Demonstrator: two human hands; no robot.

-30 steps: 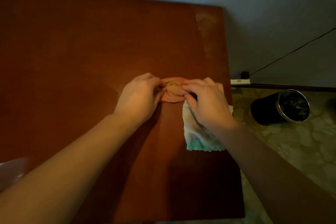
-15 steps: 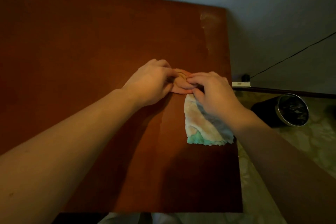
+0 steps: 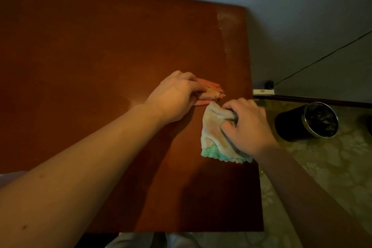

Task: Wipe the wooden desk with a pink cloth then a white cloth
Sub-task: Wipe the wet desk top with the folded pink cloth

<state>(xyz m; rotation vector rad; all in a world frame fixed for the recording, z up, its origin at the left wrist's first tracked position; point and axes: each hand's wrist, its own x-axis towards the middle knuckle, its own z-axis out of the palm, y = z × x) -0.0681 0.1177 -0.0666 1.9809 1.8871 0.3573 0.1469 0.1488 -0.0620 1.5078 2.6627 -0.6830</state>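
The folded pink cloth [image 3: 212, 91] is held on the counter [image 3: 100, 46] by the curled left hand [image 3: 175, 96], apparently parked; the white cloth [image 3: 213, 137] just beside it is gripped by the right hand [image 3: 248, 125], presumably for wiping.

The near cloth [image 3: 213, 139] lies on the counter [image 3: 100, 56] close to its right edge, with the right hand [image 3: 247, 125] on top, gripping its far right part. Just behind the near cloth lies the far cloth [image 3: 211, 91], its left end held under the left hand [image 3: 175, 98], which sits behind and left of the near cloth. Right of the near cloth, off the counter, a bin [image 3: 306, 121] sits on the floor [image 3: 332, 167], and behind and right of the near cloth a power strip [image 3: 263, 92] sits at the foot of the wall, a cable [image 3: 322, 58] running up and right from it.
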